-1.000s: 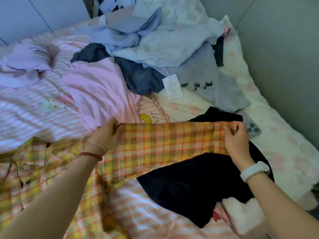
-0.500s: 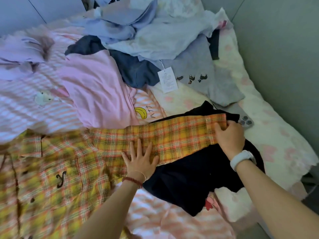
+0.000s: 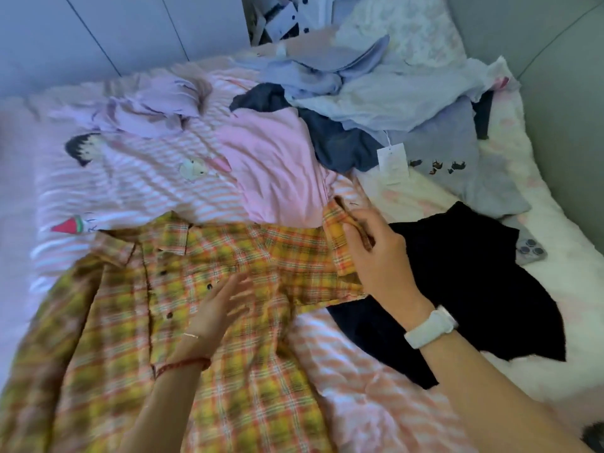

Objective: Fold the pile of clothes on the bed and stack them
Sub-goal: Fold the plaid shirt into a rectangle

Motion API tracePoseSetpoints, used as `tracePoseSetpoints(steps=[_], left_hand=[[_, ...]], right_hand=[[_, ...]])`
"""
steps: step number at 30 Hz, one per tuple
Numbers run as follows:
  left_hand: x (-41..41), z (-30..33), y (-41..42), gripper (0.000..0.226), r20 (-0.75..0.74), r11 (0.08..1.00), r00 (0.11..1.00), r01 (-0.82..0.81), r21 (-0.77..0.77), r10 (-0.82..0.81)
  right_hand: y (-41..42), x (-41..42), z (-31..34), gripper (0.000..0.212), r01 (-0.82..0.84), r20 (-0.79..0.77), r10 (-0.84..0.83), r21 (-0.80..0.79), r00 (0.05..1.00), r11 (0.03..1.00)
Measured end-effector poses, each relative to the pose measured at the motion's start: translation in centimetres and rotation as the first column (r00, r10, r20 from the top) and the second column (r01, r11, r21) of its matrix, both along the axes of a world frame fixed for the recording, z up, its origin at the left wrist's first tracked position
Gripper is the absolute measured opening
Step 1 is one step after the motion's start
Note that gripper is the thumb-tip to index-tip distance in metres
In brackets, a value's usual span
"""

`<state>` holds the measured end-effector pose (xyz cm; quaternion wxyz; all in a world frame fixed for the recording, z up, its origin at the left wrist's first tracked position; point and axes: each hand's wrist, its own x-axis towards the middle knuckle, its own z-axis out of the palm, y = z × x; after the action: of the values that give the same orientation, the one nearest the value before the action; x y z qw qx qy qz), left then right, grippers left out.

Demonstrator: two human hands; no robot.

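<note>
Here, soft yellow-orange plaid shirt (image 3: pixel 137 328) spread flat on striped bed (image 3: pixel 359 371). Left hand (image 3: pixel 215 308) pressing it, fingers straight; right hand (image 3: pixel 376 256) pinching folded sleeve cuff (image 3: pixel 338 230). White tag (image 3: pixel 392 163) unreadable.

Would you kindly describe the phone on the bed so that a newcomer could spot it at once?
Start at the bed's right edge, along the grey wall. Just right of the black garment lies the phone, face down. It is the only hard item there, with a cluster of round camera lenses.

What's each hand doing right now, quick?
Left hand: open, fingers flat on the plaid shirt.
Right hand: closed, pinching the shirt's sleeve cuff.
</note>
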<state>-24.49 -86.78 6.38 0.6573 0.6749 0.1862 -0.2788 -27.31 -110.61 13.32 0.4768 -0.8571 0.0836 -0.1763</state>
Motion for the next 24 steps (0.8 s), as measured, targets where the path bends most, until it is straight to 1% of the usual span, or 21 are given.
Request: tracePoseSetpoints(steps=[3,5,6,7,8,9,10,11,12,13,14,15,16,17,18,19,20,21,22,23,24], left_hand=[[-2.2,0.9,8.5,0.038,-0.097,0.969,0.979,-0.192,-0.153,0.178],[-4.1,1.2,14.1,0.051,-0.202,0.908,0.938,-0.328,-0.260,0.281],[-5.1,1.1,16.8,0.057,-0.247,0.870,0.912,-0.394,-0.297,0.329],[-6.3,0.9,19.4,0.061,-0.276,0.841,0.889,-0.443,-0.311,0.366],[-7.5,0.7,21.7,0.061,-0.289,0.832,0.878,-0.462,-0.308,0.381],[-8.6,0.5,23.8,0.059,-0.294,0.834,0.879,-0.459,-0.307,0.375],[-9.7,0.2,25.5,0.060,-0.291,0.842,0.886,-0.443,-0.307,0.360],[-10.6,-0.3,26.9,0.064,-0.318,0.849,0.884,-0.436,-0.299,0.342],[-11.3,-0.8,28.1,0.069,-0.369,0.861,0.873,-0.429,-0.272,0.319],[-11.9,-1.3,28.9,0.070,-0.401,0.898,0.869,-0.392,-0.201,0.290],[-12.2,-2.0,29.3,0.066,-0.385,0.949,0.893,-0.296,-0.110,0.234],[-12.5,-2.5,29.4,0.060,-0.336,0.989,0.931,-0.146,0.009,0.141],[-12.9,-3.5,29.4,0.052,-0.272,0.987,0.961,0.003,0.159,0.041],[-13.2,-4.4,29.2,0.045,-0.201,0.944,0.978,0.110,0.311,-0.048],[-13.6,-5.0,28.9,0.039,-0.138,0.895,0.985,0.155,0.419,-0.106],[-13.9,-5.4,28.7,0.032,-0.082,0.874,0.990,0.139,0.467,-0.113],[-14.2,-5.6,28.5,0.024,-0.022,0.876,0.996,0.083,0.474,-0.083],[-14.5,-5.5,28.5,0.020,0.041,0.895,0.999,-0.011,0.446,-0.008],[-14.9,-5.3,28.8,0.021,0.080,0.907,0.994,-0.104,0.409,0.078],[-15.2,-5.1,29.2,0.023,0.092,0.903,0.986,-0.163,0.399,0.138],[-15.6,-4.8,29.7,0.023,0.105,0.883,0.985,-0.168,0.438,0.136]], right_hand=[[9.8,-0.5,1.1,0.019,-0.222,0.089,0.215,0.078,0.972,0.972],[16.5,-1.7,1.0,0.022,-0.415,0.070,0.409,0.111,0.910,0.903],[19.8,-2.4,0.8,0.024,-0.539,0.015,0.543,0.152,0.840,0.829],[22.7,-3.3,0.4,0.026,-0.649,-0.068,0.675,0.219,0.735,0.729],[25.2,-4.1,-0.3,0.029,-0.722,-0.156,0.778,0.300,0.608,0.624],[27.3,-4.9,-1.3,0.032,-0.754,-0.235,0.839,0.369,0.491,0.544],[28.9,-5.7,-2.4,0.035,-0.761,-0.298,0.860,0.405,0.415,0.508],[30.1,-6.5,-3.5,0.037,-0.755,-0.352,0.851,0.407,0.389,0.513],[30.9,-7.1,-4.5,0.037,-0.741,-0.404,0.823,0.387,0.399,0.549],[31.4,-7.8,-5.6,0.036,-0.719,-0.447,0.778,0.343,0.440,0.604],[31.7,-8.4,-6.7,0.035,-0.690,-0.482,0.718,0.278,0.501,0.668],[31.9,-8.9,-7.7,0.034,-0.653,-0.508,0.645,0.195,0.571,0.732],[31.9,-9.2,-8.6,0.032,-0.608,-0.526,0.566,0.113,0.634,0.786],[31.7,-9.5,-9.4,0.032,-0.566,-0.542,0.491,0.034,0.682,0.824],[31.5,-9.8,-10.2,0.032,-0.542,-0.557,0.424,-0.056,0.714,0.839],[31.4,-10.0,-10.9,0.033,-0.537,-0.573,0.371,-0.148,0.731,0.830],[31.3,-10.2,-11.3,0.035,-0.544,-0.588,0.333,-0.225,0.737,0.808],[31.3,-10.4,-11.5,0.037,-0.545,-0.592,0.306,-0.277,0.745,0.792],[31.4,-10.7,-11.6,0.038,-0.534,-0.575,0.291,-0.312,0.764,0.786],[31.6,-10.9,-11.5,0.039,-0.523,-0.540,0.291,-0.345,0.790,0.780],[31.9,-11.2,-11.4,0.041,-0.524,-0.504,0.304,-0.382,0.808,0.761]])
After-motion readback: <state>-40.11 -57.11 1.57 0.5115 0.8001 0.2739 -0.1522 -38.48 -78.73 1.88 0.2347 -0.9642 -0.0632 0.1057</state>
